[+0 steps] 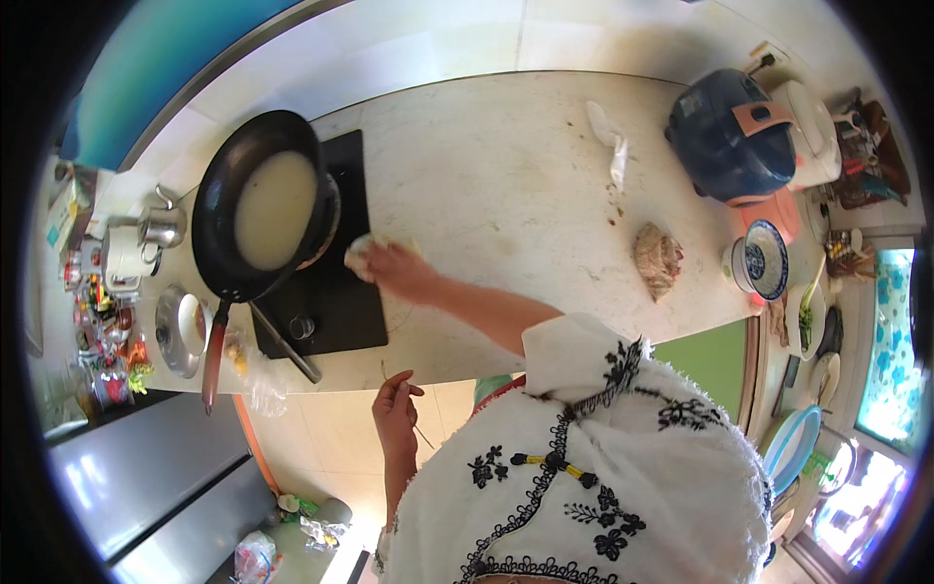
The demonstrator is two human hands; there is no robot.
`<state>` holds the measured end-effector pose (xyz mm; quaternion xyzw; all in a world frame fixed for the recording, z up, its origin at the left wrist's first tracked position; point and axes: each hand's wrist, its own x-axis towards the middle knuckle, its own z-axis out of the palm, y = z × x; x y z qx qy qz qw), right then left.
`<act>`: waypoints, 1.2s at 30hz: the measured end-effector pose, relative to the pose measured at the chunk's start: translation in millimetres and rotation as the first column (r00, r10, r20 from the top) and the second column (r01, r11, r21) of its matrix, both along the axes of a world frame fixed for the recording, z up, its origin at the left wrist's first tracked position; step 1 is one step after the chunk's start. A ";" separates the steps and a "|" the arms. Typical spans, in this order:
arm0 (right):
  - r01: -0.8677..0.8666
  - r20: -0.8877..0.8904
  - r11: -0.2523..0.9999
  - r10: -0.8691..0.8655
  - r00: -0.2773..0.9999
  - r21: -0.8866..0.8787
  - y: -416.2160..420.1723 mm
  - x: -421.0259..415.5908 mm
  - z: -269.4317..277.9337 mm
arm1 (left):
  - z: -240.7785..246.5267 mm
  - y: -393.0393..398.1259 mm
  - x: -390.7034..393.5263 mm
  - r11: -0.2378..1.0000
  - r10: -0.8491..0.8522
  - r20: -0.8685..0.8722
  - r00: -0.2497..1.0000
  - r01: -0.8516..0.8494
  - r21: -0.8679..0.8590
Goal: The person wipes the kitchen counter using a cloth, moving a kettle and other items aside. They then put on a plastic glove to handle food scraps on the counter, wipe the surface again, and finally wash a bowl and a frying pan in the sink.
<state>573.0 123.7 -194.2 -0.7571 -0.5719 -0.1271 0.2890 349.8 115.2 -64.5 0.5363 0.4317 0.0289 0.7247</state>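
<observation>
My right hand (403,271) presses a pale, crumpled cloth (357,255) against the right edge of the black cooktop (357,306), where it meets the pale countertop (467,219). In front of the counter edge, my left hand (396,405) pinches a thin yellowish strand (425,438), perhaps a stem. A black wok (219,219) with cloudy whitish liquid (277,212) in it sits tilted-looking on the cooktop, its wooden handle (214,358) reaching past the counter's front. Beside the handle, a metal rod-like handle (288,344) crosses the cooktop corner; its other end is hidden under the wok.
A crumpled brown cloth or paper (658,261), a white wisp of tissue (611,142) and small crumbs (616,212) lie to the right. Beyond them stand a dark blue rice cooker (719,139) and a patterned bowl (766,259). A clear plastic bag (266,387) hangs over the front edge.
</observation>
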 end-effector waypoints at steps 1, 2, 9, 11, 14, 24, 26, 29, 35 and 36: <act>0.169 -0.516 0.985 -0.132 0.846 0.025 -7.8 34.4 -11.5 | 4.6 -3.7 9.5 0.999 -0.035 0.014 0.999 0.035 0.006; 0.224 -0.747 0.963 -0.261 0.612 -0.153 -27.3 54.0 27.1 | -0.7 -3.7 1.9 1.000 0.014 0.008 1.000 -0.015 0.020; 0.724 0.085 0.649 -0.728 0.680 -0.235 -212.4 167.6 28.0 | -13.1 -33.7 30.6 0.995 -0.080 0.033 0.996 0.081 -0.058; 0.568 -0.016 0.801 -0.581 0.814 -0.187 -240.8 129.6 64.3 | -19.5 -48.2 42.8 0.988 -0.146 0.022 0.989 0.147 -0.057; 0.550 -0.003 0.805 -0.565 0.825 -0.221 -316.8 74.1 104.2 | -22.7 -69.6 67.0 0.969 -0.241 0.037 0.970 0.242 -0.048; 0.644 -0.441 0.752 -0.629 0.640 -0.138 -433.7 50.7 86.9 | 6.8 -140.2 152.1 0.898 -0.439 0.099 0.893 0.439 0.024; 0.526 -0.473 0.848 -0.491 0.732 -0.065 -417.9 41.7 92.9 | 9.4 -144.8 154.8 0.913 -0.407 0.100 0.908 0.407 0.025; 0.067 -0.614 0.990 -0.131 0.779 -0.126 -367.2 17.4 79.2 | 7.1 -149.4 149.4 0.938 -0.345 0.072 0.936 0.344 0.027; -0.208 -0.133 0.954 0.182 0.974 -0.218 -228.6 10.8 19.7 | 2.4 -148.6 119.5 0.989 -0.150 0.058 0.987 0.149 0.016; -0.149 -0.160 0.960 0.112 0.981 -0.239 -206.5 27.1 24.5 | 7.1 -149.1 119.1 0.989 -0.147 0.043 0.988 0.146 0.026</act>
